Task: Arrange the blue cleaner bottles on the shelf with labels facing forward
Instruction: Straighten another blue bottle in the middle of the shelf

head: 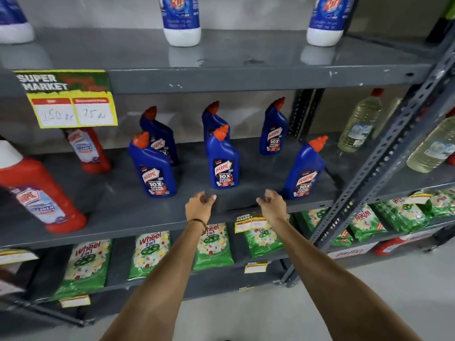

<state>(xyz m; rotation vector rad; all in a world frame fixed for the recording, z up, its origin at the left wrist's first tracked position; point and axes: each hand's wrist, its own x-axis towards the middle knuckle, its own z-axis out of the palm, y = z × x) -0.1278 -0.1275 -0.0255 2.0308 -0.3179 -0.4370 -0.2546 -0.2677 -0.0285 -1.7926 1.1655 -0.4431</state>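
Right now both hands hang empty at the front lip of the middle shelf (123,217): the left hand (198,207) and right hand (272,205) each have fingers loosely curled and partly open, gripping nothing and touching no bottle.

On that shelf stand 6 blue cleaner bottles in 2 loose rows. Up front are the front-left bottle (154,168), the front-middle bottle (223,161) and the front-right bottle (305,171); behind them are the back-left bottle (160,134), the back-middle bottle (213,119) and the back-right bottle (273,129). Most labels look forward; the back-middle label is hidden behind the bottle in front, so its facing cannot be told.

The likely risk is a knock-over. These bottles are tall and narrow-based, and the front-right one already appears to lean, close to the shelf's right end and the slotted upright post (384,153). A wrist reaching for the back row would pass between close-set front bottles and could tip one off the open front edge.

Open room lies mainly at the bare front strip near the hands and in the wide gap between the blue group and the red bottle (41,193) to the left. Overhead, the upper shelf (246,80) limits how high a bottle can be lifted.
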